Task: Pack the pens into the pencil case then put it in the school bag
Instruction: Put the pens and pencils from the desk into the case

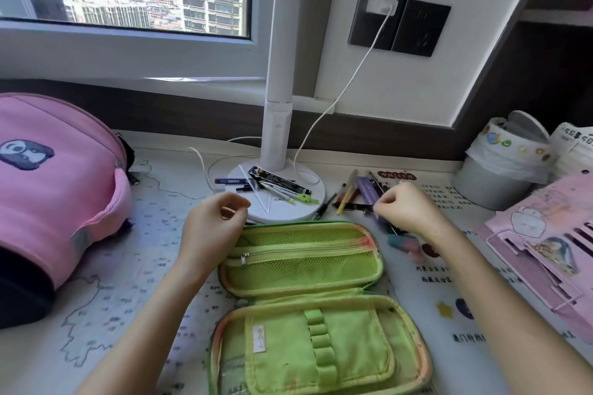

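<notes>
A green pencil case [308, 295] lies wide open on the desk in front of me, its mesh pocket half far and its elastic-loop half near. A heap of pens [356, 194] lies just beyond its far right corner. My right hand [404, 207] is over that heap, fingertips pinching a dark pen. My left hand [213, 223] hovers at the case's far left corner, fingers loosely curled, holding nothing. The pink school bag [54, 189] lies at the left of the desk.
A white lamp base [282, 199] with a ruler, pens and a set square on it stands behind the case, its cable running to a wall socket [398, 22]. A small lined bin [503, 163] and a pink plastic rack [545, 250] stand at the right.
</notes>
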A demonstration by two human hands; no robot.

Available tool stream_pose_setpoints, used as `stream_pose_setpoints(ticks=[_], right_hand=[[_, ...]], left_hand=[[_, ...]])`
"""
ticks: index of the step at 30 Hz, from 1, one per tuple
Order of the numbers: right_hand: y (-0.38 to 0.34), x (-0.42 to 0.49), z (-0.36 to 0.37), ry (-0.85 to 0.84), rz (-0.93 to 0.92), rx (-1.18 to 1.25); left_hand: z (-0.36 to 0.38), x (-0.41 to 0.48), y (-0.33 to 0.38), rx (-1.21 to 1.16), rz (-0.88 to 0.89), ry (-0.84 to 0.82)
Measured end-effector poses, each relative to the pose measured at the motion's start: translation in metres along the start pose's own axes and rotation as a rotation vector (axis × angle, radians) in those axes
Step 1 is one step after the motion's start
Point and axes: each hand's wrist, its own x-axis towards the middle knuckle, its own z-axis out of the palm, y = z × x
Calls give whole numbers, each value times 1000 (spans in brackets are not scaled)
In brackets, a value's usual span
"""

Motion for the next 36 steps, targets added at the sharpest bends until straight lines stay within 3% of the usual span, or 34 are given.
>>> stream_pose_setpoints(ticks=[3, 7, 9, 12, 14, 17, 22, 36], right_hand=[[1, -18, -23, 83, -33, 14], [3, -57, -45, 338, -119, 79], [5, -79, -45, 253, -150, 339], [4, -104, -23, -31, -128, 723], [0, -116, -2, -136, -147, 840], [-4, -132, 23, -166, -147, 937], [8, -137, 54, 25, -177, 799], [13, -135, 63, 72, -269, 667]], left_hand=[[0, -4, 5, 73, 104, -3], [1, -12, 13, 68, 228, -10], [2, -22, 22, 38, 304, -33], [7, -44, 45, 109, 494, -153], [8, -62, 55, 149, 552, -272], [-1, -83, 46, 140, 536, -378], [-40, -95, 4, 203, 409, -322], [-54, -95, 2, 339, 613, -388]])
